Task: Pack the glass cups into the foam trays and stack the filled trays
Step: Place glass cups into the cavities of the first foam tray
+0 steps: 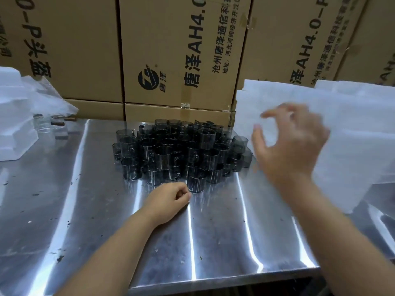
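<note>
Right hand (292,144) open, fingers spread at the foam trays (352,129), left hand (168,197) curled empty beside the cups (181,150) mid-table (213,242): pull a tray across low and you'll likely topple cups.

Shiny steel table (106,221) streaked with light, printed cardboard boxes (175,52) stacked as a wall behind it

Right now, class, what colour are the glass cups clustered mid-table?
The glass cups are smoky dark grey and see-through, clearest in the head view.
</note>
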